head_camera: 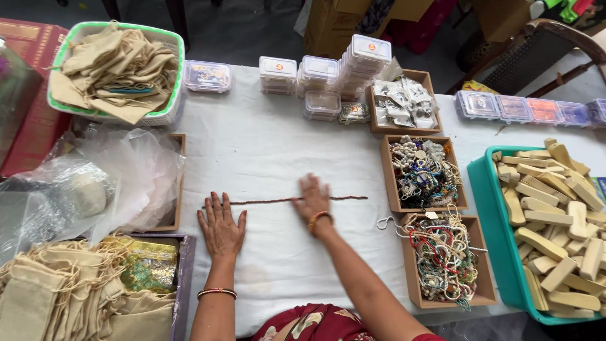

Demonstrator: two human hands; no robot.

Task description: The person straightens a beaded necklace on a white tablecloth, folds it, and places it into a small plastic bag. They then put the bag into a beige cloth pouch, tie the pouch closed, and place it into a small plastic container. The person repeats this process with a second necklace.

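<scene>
Bead string lies stretched straight, left to right, across the white cloth. Both hands are flat with fingers spread: left hand at its left end, right hand pressing its middle. Laying out looks done.

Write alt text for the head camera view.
A person's left hand and right hand press flat on a brown bead string stretched along a white-covered table. Wooden trays of beaded jewellery sit right, cloth pouches left.
</scene>
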